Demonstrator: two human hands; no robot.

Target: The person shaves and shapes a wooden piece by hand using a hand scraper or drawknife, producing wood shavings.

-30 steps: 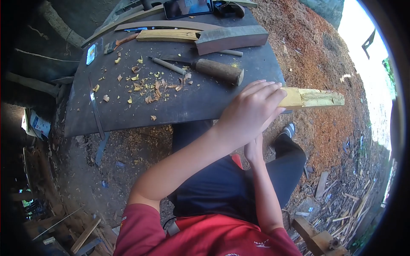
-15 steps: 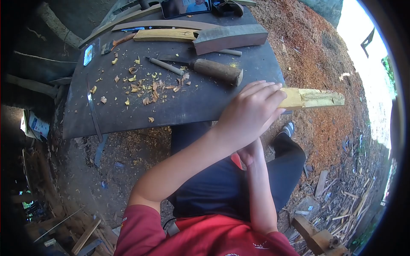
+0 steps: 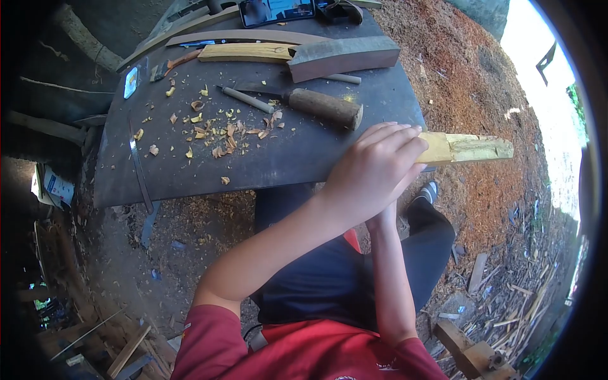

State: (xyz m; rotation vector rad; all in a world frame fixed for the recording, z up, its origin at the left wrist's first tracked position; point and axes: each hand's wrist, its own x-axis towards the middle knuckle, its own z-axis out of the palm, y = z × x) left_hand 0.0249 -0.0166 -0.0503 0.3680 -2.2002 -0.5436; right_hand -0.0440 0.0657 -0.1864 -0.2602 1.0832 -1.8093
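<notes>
Two hands on one piece of wood, and only the lower one has moved! The left hand (image 3: 373, 171) still lies flat over the wooden stick (image 3: 465, 149), fingers together and pressing it onto the edge of the dark table (image 3: 285, 152). The right hand (image 3: 386, 212), lower down a second ago, has risen tight beneath the left; I cannot tell how its fingers sit. So the grip looks firmer, judging by that. The stick is pale yellow, roughly hewn, its greenish end jutting past the table over sawdust. A chisel (image 3: 304, 101) and shavings (image 3: 221, 130) lie untouched behind.
</notes>
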